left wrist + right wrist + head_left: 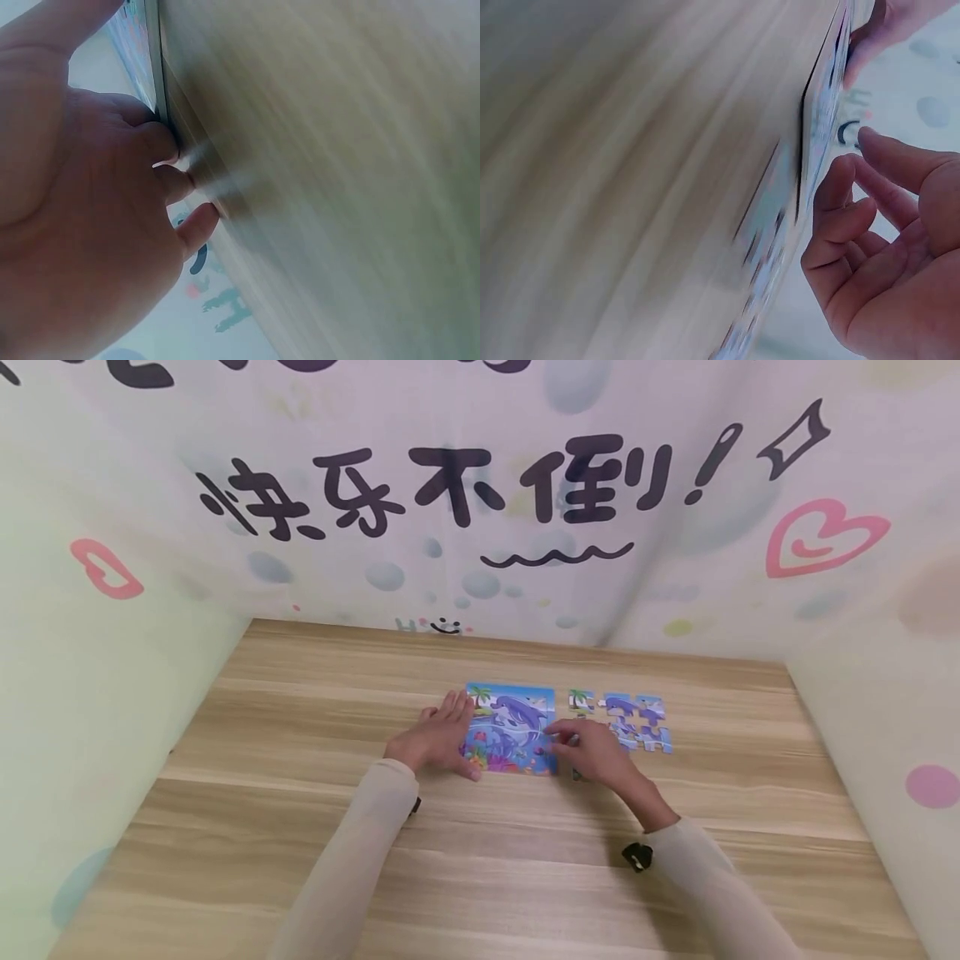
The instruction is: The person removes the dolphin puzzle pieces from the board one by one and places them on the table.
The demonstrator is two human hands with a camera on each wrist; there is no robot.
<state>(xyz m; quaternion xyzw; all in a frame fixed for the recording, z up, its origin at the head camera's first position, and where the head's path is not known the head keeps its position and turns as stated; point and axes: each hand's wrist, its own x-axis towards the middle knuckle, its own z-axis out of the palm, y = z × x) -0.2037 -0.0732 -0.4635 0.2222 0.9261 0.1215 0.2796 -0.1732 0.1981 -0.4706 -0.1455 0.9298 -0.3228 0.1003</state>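
A flat jigsaw puzzle board (pixel 517 722) with a dolphin, palm and sea picture lies on the wooden table. My left hand (pixel 442 739) rests along its left edge, fingers extended and thumb spread toward the near corner. In the left wrist view, fingertips touch the tabletop beside the board's edge (pixel 154 64). Over the board's right edge hovers my right hand (pixel 596 752), fingers loosely bent. The right wrist view shows a gap between that thumb and the index finger, with nothing held. Several puzzle pieces (pixel 654 737) lie right of the board, some hidden under the right hand.
A palm-tree piece (pixel 581 700) sits just right of the board, near the upper corner. The wooden table (pixel 300 718) meets a printed curtain (pixel 480 581) at the back, with pale walls at both sides.
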